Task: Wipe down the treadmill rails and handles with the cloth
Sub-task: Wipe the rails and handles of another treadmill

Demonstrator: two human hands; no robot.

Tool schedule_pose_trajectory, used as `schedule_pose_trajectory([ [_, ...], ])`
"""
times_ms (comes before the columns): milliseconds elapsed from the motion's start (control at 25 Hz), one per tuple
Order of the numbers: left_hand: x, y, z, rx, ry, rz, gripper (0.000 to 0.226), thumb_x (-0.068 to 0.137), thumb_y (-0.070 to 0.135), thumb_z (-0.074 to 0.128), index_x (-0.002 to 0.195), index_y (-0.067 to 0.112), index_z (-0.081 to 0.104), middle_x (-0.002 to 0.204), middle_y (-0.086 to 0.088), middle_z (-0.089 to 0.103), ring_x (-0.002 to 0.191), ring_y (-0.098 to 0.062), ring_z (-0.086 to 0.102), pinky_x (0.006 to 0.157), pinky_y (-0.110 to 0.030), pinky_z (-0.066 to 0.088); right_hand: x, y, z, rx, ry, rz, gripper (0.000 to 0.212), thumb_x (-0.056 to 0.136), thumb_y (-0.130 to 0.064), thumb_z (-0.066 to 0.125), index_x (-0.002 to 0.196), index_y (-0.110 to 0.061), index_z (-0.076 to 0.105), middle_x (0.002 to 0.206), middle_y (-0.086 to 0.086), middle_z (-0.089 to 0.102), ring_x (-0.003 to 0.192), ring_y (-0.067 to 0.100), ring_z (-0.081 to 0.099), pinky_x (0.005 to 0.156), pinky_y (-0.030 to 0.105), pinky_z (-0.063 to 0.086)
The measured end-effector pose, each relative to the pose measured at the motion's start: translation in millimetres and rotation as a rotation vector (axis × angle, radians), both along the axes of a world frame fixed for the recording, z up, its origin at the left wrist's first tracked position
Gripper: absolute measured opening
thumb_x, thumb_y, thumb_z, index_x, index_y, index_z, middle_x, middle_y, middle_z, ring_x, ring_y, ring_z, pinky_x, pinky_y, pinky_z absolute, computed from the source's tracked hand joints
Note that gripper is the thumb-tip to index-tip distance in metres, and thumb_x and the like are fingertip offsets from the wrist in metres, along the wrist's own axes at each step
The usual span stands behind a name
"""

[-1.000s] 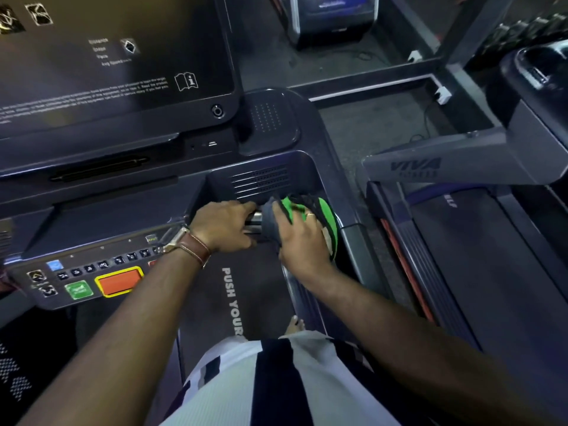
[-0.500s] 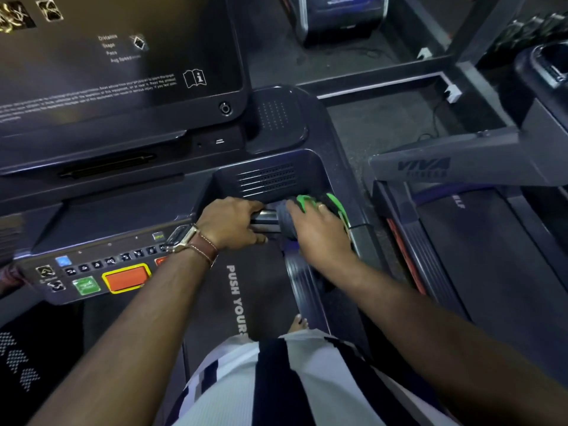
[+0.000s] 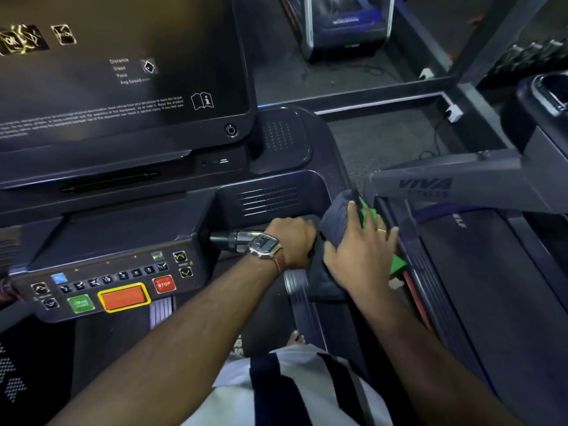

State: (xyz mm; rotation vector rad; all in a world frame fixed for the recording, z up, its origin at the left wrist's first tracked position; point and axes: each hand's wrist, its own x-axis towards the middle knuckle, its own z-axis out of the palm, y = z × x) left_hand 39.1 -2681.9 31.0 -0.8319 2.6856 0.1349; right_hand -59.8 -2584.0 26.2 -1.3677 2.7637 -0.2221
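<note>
Cloth point(image 3: 335, 219), dark with green patches, is draped over the right side rail point(image 3: 319, 299) of the treadmill, just beside the metal handle point(image 3: 236, 239); it is pressed down by the right hand point(image 3: 359, 256), whose fingers are spread over the fabric; the handle's outer end is gripped by the left hand point(image 3: 290, 241), fingers curled round it; a watch point(image 3: 266, 245) is worn on the left wrist; the control panel point(image 3: 107, 287) lies well to the left.

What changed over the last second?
The right hand slid the cloth off the handle outward onto the side rail, spreading it flatter; more bare metal shows. The left hand stays gripping the handle beside the cloth. The console is unchanged.
</note>
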Motion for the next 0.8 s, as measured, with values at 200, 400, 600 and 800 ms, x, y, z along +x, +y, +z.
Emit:
schedule_pose_trajectory([
  [200,-14.0,-1.4,-4.3,0.044,-0.071,0.011,0.037,0.085,0.04,0.059,0.111,0.015,0.063,0.115,-0.01,0.066,0.103,-0.031,0.066,0.079,-0.036,0.05,-24.7,2.6,-13.1,0.095,-0.124,0.192,0.085,0.086,-0.045,0.059,0.155,-0.011,0.022,0.153,0.021,0.036,0.136,0.04,0.04,0.109,0.047,0.038],
  [400,-27.5,-12.2,-0.4,0.184,-0.125,0.068,0.043,0.079,0.021,0.069,0.12,0.011,0.059,0.116,-0.007,0.068,0.107,-0.029,0.066,0.078,-0.035,0.05,-32.8,-27.0,-9.4,-0.034,-0.183,0.106,0.074,0.095,-0.051,0.048,0.155,-0.017,0.022,0.153,0.016,0.037,0.129,0.04,0.047,0.1,0.047,0.044],
  [600,-31.2,-13.2,12.2,0.28,-0.237,0.03,0.044,0.066,0.008,0.073,0.109,0.008,0.066,0.111,-0.011,0.07,0.103,-0.028,0.067,0.067,-0.031,0.048,-45.8,-30.4,-10.3,0.001,-0.232,0.169,0.076,0.095,-0.049,0.049,0.157,-0.021,0.015,0.162,0.01,0.021,0.138,0.039,0.038,0.106,0.05,0.04],
  [800,-28.8,-9.7,-1.0,0.225,-0.165,0.074,0.037,0.071,0.024,0.072,0.105,0.012,0.066,0.107,-0.008,0.07,0.099,-0.027,0.068,0.071,-0.032,0.052,-51.2,-30.0,-18.0,0.005,-0.162,0.366,0.07,0.096,-0.054,0.047,0.155,-0.023,0.025,0.163,0.008,0.021,0.144,0.04,0.027,0.11,0.049,0.034],
])
